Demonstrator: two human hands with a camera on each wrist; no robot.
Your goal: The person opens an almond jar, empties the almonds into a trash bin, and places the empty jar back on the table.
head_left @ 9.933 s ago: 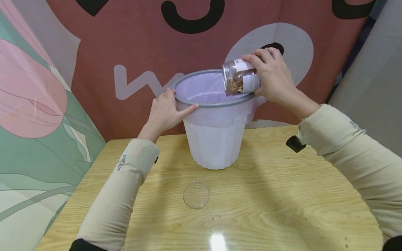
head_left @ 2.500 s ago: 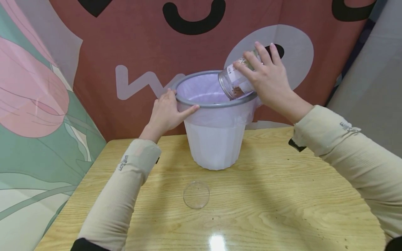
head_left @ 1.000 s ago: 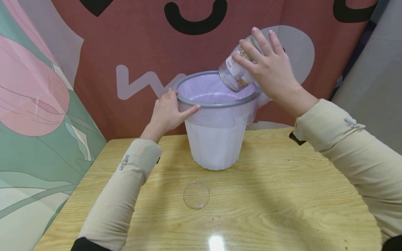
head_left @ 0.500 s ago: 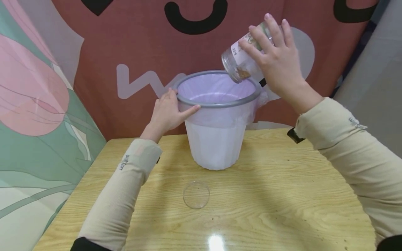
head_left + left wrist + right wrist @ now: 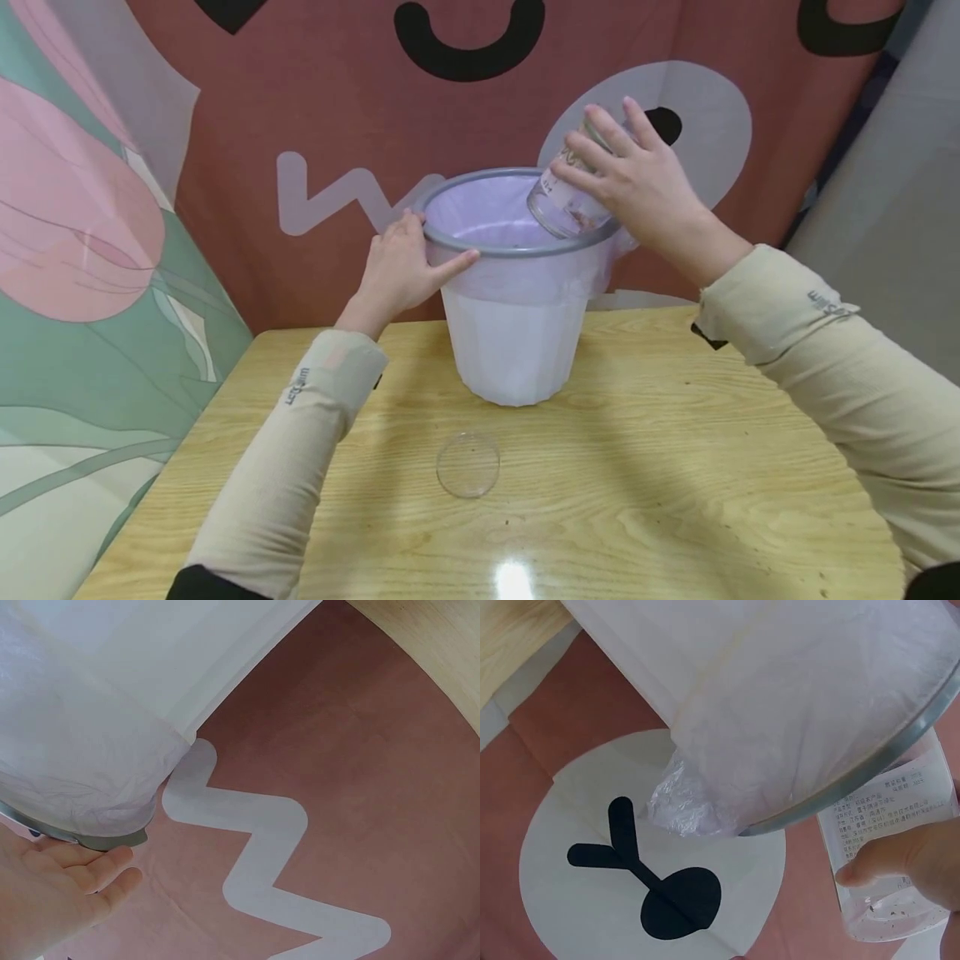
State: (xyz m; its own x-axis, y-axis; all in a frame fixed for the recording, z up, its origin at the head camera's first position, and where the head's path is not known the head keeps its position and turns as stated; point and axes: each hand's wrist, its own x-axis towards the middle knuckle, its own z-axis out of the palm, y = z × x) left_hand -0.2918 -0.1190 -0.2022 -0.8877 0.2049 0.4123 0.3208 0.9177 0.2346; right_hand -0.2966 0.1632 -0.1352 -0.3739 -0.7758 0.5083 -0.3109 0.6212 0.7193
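Observation:
A white trash can point(image 5: 517, 350) with a grey rim and a pale purple liner bag point(image 5: 480, 208) stands on the table. My left hand point(image 5: 397, 271) rests on the rim's left side, thumb and fingers spread and fairly straight. In my right hand point(image 5: 637, 179) I grip a clear labelled jar point(image 5: 551, 196), tilted mouth-down over the can's right side. A few brownish bits cling inside the jar; the right wrist view shows small crumbs near its base point(image 5: 889, 926). On the table in front lies a round clear lid point(image 5: 468, 465).
The wooden table point(image 5: 645, 467) carries a few tiny dark crumbs. Close behind the can hangs a red printed cloth point(image 5: 315, 100). Gathered liner plastic point(image 5: 686, 799) bulges out below the rim on the right.
The jar, nearly level with more brown bits inside at first, is now steeply tilted with few left. My right hand rose, then dropped back toward the rim. My left hand stays put.

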